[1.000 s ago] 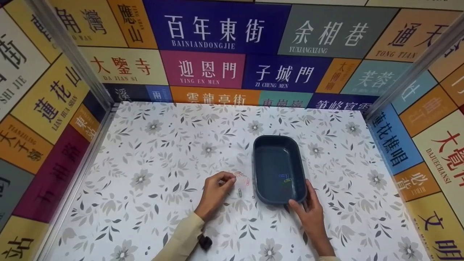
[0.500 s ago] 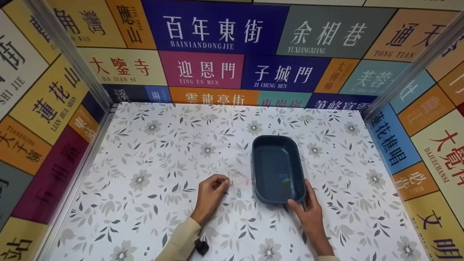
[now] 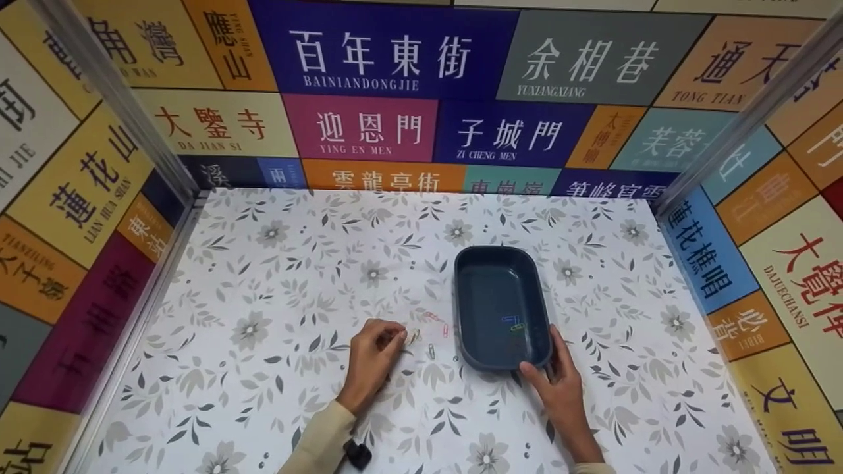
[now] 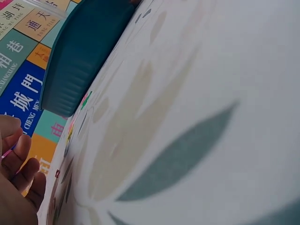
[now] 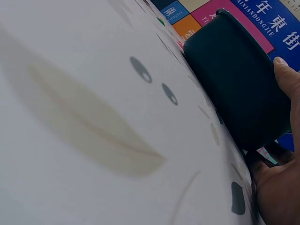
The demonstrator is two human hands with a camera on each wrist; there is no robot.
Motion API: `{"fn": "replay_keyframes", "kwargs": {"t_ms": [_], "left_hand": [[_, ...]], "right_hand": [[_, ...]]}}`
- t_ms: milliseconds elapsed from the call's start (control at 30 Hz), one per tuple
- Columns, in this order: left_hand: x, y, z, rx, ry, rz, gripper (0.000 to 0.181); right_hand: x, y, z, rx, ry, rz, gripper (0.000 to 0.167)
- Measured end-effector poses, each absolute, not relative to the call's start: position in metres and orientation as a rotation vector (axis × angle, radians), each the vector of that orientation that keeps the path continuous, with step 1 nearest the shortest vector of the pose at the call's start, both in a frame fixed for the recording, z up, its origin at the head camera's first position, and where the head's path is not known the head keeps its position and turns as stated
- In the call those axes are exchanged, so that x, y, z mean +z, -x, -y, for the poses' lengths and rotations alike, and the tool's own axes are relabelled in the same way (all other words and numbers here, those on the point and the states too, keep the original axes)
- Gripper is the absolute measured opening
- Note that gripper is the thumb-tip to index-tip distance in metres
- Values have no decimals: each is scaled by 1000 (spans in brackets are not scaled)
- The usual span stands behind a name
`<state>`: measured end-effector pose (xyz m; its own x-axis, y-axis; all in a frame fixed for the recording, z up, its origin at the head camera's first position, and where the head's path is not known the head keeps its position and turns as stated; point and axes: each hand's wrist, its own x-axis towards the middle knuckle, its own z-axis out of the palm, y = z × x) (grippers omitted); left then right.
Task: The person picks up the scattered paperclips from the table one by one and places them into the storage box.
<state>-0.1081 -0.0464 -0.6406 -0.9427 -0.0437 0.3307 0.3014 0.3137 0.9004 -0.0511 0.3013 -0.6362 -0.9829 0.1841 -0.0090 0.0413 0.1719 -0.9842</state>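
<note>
A dark blue-green tray lies on the table, with a blue clip and a yellow-green clip inside. My right hand grips its near right corner, the thumb at the rim. Left of the tray, my left hand has its fingers curled; the left wrist view shows a thin pink piece pinched in them, partly hidden. Beside those fingertips are a yellowish clip, a red clip, a pink clip and a green clip.
The flower-patterned tabletop extends around the tray and both hands. Panels with coloured sign lettering stand behind it and at both sides, with metal posts at the corners.
My left hand has drawn back left and slightly toward me, uncovering the yellowish clip. My right hand keeps its grip on the tray; the whole view has shifted slightly.
</note>
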Motion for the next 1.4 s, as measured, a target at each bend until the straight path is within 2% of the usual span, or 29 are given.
{"fn": "replay_keyframes", "kwargs": {"t_ms": [133, 400, 667, 800, 1400], "left_hand": [[-645, 108, 50, -1632, 261, 2277, 3], [-655, 108, 53, -1475, 384, 2250, 12], [-657, 107, 54, -1344, 434, 2358, 8], [-658, 106, 53, -1281, 469, 2395, 11], [-657, 102, 55, -1237, 477, 2453, 12]], "right_hand": [[-636, 51, -301, 1947, 203, 2322, 93], [-637, 51, -302, 1961, 202, 2309, 92], [-636, 51, -302, 1979, 214, 2291, 93], [-637, 52, -302, 1989, 221, 2284, 93], [-640, 52, -300, 1942, 193, 2282, 92]]}}
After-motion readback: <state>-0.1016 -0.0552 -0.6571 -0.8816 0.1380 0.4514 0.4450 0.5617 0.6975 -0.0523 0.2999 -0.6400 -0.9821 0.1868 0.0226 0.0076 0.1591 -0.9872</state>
